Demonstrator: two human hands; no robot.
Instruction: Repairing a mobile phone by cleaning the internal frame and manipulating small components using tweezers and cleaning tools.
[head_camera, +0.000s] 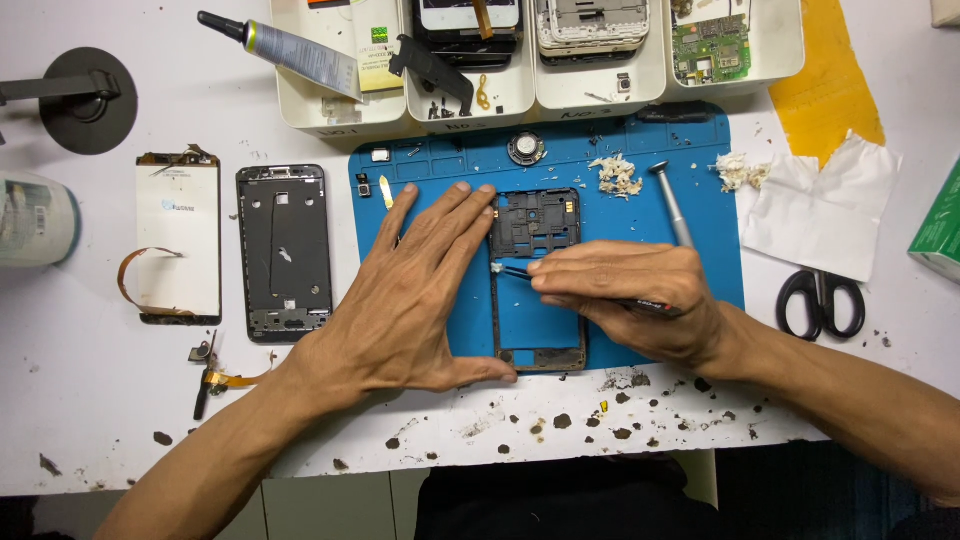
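Pinching thin tweezers (515, 270) in the right hand (625, 300), fingers closed round them, tips touching the left edge of a black phone frame (537, 280) lying on the blue mat (420, 180). Left hand (410, 300) flat and open, gripping nothing, pressing on the mat against the frame's left side, thumb along its lower corner. Frame already stripped bare, mat showing through its lower half; judged well into the strip-down, with only small bits left to pick off that edge. Lying further left on the bench (80, 400): a second dark frame (284, 252) and a white screen panel (179, 238) with an orange ribbon cable. Behind the mat, white trays (600, 85) with phone parts and a glue tube (285, 45). Screwdriver (672, 205) just behind the right hand, scissors (820, 300) off to the right, crumbs of old glue scattered near the bench edge
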